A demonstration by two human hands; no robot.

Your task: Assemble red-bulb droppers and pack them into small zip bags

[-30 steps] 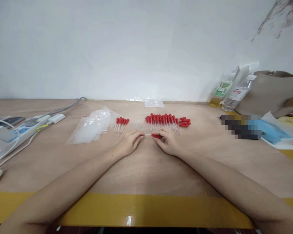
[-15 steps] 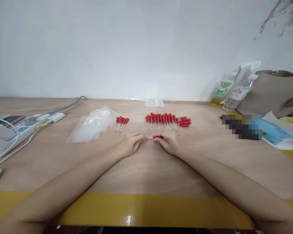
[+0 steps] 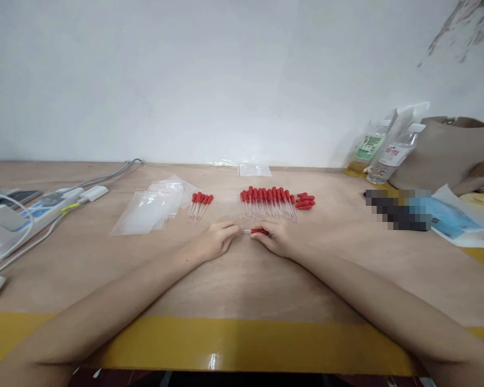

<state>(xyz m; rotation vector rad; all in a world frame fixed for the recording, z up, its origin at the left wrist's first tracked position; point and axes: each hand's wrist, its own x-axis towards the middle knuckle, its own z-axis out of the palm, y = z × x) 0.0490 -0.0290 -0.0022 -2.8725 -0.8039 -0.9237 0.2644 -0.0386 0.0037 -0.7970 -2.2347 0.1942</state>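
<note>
Plainly, the pale wooden table (image 3: pixel 242 279) with its yellow taped front edge carries everything. A brown bag (image 3: pixel 447 150) slumps against the wall at two o'clock from the hands, out of the way. A loose stack of clear plastic zip bags (image 3: pixel 145 212) lies at ten o'clock, within easy reach. A white power strip with grey cables (image 3: pixel 44 212) sits further out at nine o'clock.

Straight ahead at twelve o'clock is a long row of red-bulbed glass droppers (image 3: pixel 268 201), laid side by side, apparently so they stay sorted. A fan of bare clear tubes (image 3: pixel 228 208) lies just to the left of that row, and a little heap of loose red bulbs (image 3: pixel 305 202) lies to its right. A separate bunch of five red-bulbed droppers (image 3: pixel 199 207) rests at eleven o'clock, beside the bags.

The left hand (image 3: pixel 213 242) has its fingertips pinched shut on a thin clear glass tube (image 3: pixel 247 231). The right hand (image 3: pixel 276 239) is clamped on a small red rubber bulb (image 3: pixel 259 231) at the tube's other end. Both wrists rest on the table, seemingly for steadiness, with the piece held low between them.

Against a second ago, both hands sit slightly nearer the person. The bulb now lies level where it was tilted, and less of it shows beyond the right fingers. The rows behind have not shifted.
</note>
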